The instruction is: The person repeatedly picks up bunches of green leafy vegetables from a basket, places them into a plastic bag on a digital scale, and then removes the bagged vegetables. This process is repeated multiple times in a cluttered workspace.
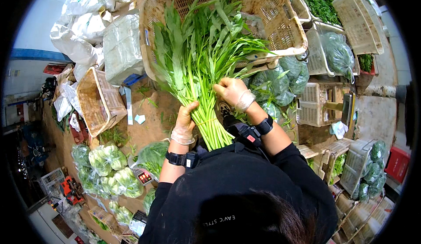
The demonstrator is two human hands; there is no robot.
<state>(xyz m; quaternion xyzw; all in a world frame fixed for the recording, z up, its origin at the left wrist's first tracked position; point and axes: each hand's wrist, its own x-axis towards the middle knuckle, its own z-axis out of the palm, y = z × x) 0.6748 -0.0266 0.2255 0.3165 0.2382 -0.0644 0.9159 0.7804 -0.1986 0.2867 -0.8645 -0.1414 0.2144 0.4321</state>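
Observation:
A large bunch of water spinach with long green leaves and pale stems lies in front of my body, leaves pointing away from me. A thin band circles its stems. My left hand, in a thin clear glove, is closed round the left side of the stems, thumb on top. Gloved as well, my right hand is at the right edge of the bunch with its fingers curled into a pinch. What sits between those fingertips is too small to make out. The leafy tops overlap a big crate.
Bagged greens lie right of the bunch, near more crates. To the left stand a tilted crate and a wrapped white block. Bagged pale vegetables and a small scale display are at lower left. Loose leaves litter the floor.

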